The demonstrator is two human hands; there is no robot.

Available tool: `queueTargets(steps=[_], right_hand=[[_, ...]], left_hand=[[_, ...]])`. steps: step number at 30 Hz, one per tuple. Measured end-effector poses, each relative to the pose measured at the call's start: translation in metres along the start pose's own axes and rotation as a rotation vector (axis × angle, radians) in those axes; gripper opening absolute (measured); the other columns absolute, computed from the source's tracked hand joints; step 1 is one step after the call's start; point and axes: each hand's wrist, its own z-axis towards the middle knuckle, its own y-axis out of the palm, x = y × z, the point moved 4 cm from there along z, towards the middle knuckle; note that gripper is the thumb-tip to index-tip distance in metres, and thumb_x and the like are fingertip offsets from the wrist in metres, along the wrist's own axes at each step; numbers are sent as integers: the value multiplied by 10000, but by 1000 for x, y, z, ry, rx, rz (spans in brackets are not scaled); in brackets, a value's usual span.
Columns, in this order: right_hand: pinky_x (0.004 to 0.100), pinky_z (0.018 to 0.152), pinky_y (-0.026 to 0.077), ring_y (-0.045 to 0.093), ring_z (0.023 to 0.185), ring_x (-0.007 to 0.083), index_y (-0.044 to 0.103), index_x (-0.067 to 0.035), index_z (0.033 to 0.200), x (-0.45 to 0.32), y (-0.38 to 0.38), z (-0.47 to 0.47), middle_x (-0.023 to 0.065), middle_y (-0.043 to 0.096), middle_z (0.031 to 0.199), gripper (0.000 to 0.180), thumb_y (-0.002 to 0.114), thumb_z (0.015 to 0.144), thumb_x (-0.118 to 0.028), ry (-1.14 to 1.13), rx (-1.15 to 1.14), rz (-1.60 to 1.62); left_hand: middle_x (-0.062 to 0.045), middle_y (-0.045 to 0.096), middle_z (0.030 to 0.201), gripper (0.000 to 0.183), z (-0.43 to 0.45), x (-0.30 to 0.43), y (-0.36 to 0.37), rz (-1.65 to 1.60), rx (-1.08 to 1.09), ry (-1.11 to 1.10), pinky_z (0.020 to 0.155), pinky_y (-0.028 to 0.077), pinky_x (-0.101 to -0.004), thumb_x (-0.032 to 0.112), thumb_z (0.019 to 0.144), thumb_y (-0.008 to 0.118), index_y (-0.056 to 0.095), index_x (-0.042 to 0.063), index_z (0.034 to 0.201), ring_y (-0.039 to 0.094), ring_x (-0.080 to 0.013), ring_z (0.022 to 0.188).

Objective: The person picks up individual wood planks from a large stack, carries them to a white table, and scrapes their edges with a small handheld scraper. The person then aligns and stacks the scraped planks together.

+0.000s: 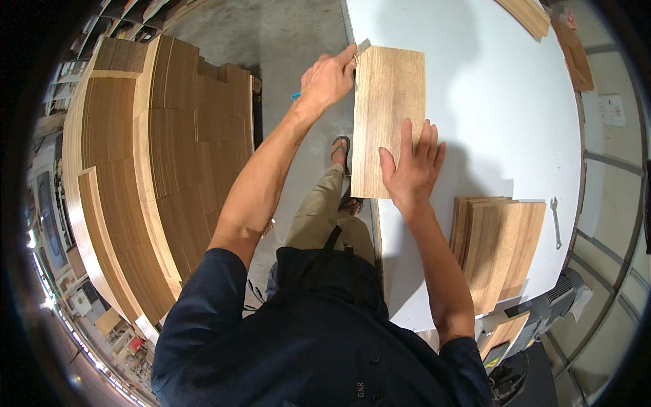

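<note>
A rectangular wood board (pixel 379 107) lies on the white tabletop (pixel 478 117), its left long edge reaching past the table's edge. At the board's far left corner, my left hand (pixel 330 79) grips a small flat metal blade or scraper (pixel 363 47), its tip showing beyond the fingers. Something blue shows below that hand, mostly hidden. My right hand (pixel 416 170) rests palm down with spread fingers on the near right part of the board.
Stacked wood boards (pixel 501 249) stand at the near right of the table, beside a metal wrench (pixel 555 224). More boards (pixel 526 15) lie at the far right corner. Large stacks of wood panels (pixel 178 132) fill the left side, across the concrete floor (pixel 295 30). A motor machine (pixel 554 295) stands beyond the near right corner.
</note>
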Motion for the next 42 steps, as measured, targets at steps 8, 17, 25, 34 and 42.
queueTargets(steps=[8,17,25,34,42], right_hand=[[571,1036,243,330,1281,410,412,-81,1352,-1,2,0,272,367,1353,676,648,790,-374,69,-90,-34],[563,1066,186,297,1304,416,403,-86,1366,1,2,4,262,341,1382,649,595,826,-392,77,-147,-20],[577,1067,161,269,1315,439,381,-81,1381,-1,0,3,281,309,1398,612,500,876,-406,73,-171,-24],[584,1054,187,293,1300,447,444,-68,1336,1,-3,0,286,335,1382,551,504,867,-351,109,-167,-10],[554,1060,207,299,1306,413,436,-97,1341,1,2,6,248,356,1382,550,541,857,-337,103,-90,-43]], left_hand=[[-145,635,866,287,21,-53,-21,-383,142,-79,705,498,-400,230,900,517,548,97,1152,640,-267,780],[-126,655,1000,458,-127,0,2,-241,-483,475,627,533,-371,133,917,471,429,217,1366,592,-301,667],[-43,688,995,410,31,-21,-7,-76,-167,503,582,549,-329,183,939,426,464,281,1336,589,-180,543],[-144,645,932,377,38,-17,-1,-456,-201,467,763,486,-362,30,872,490,596,145,1216,594,-252,775],[-100,517,740,483,-197,-7,15,-293,-493,760,720,434,-395,-6,720,518,613,172,1159,528,-288,740]])
